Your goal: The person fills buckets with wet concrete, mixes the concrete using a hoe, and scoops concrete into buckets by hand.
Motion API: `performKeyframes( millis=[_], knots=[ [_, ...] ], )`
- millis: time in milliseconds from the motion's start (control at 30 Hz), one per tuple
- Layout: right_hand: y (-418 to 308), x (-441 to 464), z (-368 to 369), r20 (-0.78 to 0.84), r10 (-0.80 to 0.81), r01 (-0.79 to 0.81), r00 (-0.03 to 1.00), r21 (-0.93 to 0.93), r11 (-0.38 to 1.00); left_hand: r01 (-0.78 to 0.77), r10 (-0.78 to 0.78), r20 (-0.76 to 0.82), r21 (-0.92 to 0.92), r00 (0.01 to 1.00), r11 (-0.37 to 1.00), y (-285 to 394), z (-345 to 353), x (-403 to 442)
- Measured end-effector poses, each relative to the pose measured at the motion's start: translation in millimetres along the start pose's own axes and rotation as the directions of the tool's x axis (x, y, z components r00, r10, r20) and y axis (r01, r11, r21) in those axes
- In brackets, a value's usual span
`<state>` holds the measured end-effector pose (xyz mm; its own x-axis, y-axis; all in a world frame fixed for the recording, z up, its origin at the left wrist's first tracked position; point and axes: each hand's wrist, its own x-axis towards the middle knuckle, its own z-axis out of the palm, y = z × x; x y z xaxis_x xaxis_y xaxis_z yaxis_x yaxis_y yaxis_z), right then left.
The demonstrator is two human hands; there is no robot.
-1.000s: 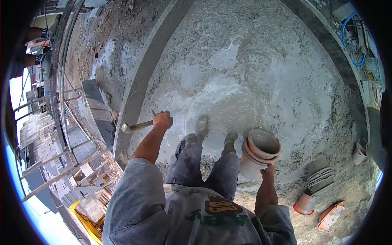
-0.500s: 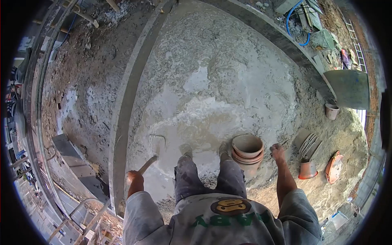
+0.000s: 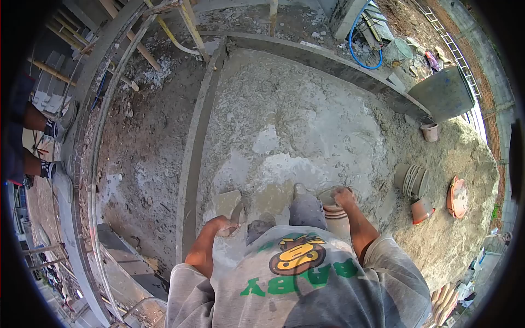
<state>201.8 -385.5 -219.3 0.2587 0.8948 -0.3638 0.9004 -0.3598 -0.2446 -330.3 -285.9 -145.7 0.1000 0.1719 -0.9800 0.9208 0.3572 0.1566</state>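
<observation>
My left hand [image 3: 223, 224] is closed around the handle of a short hoe [image 3: 228, 203]. The hoe's flat, cement-coated blade sits at the surface of the wet grey cement [image 3: 306, 126], left of my feet. My right hand [image 3: 343, 198] grips the rim of the top bucket in a stack of mud-coated buckets [image 3: 337, 221], just right of my right leg. Part of the stack is hidden behind that hand and forearm. My body leans forward over both.
Concrete curbs [image 3: 192, 158] border the cement. Right of me lie nested buckets [image 3: 411, 180], an orange-rimmed bucket [image 3: 422, 210] and an orange basin [image 3: 457, 197] by a sand pile [image 3: 465, 147]. A drum [image 3: 442, 93] stands at upper right. Another person's legs [image 3: 41, 164] show at left.
My right hand has moved from beside the bucket stack onto its rim. The hoe blade, earlier mostly sunk in cement, now shows. My body leans lower, and another person's legs appear at left.
</observation>
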Motion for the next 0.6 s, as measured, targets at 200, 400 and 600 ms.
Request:
performKeyframes(
  millis=[200,400,600],
  knots=[
    [-126.0,58.7,-2.9,0.460,0.163,-0.474,0.873,0.721,0.505,-0.188,0.154,-0.127,-0.335,0.980,0.923,141.5,2.7,-29.9],
    [-200.5,156.8,-8.4,0.805,-0.019,-0.790,0.593,0.577,-0.206,-0.220,0.265,0.037,-0.449,0.964,0.866,235.1,-50.6,-83.7],
    [-132.6,299.4,36.5,0.860,0.052,-0.516,0.508,0.352,-0.781,-0.042,0.010,0.186,0.167,0.982,0.985,319.1,-80.4,-23.1]
  ],
)
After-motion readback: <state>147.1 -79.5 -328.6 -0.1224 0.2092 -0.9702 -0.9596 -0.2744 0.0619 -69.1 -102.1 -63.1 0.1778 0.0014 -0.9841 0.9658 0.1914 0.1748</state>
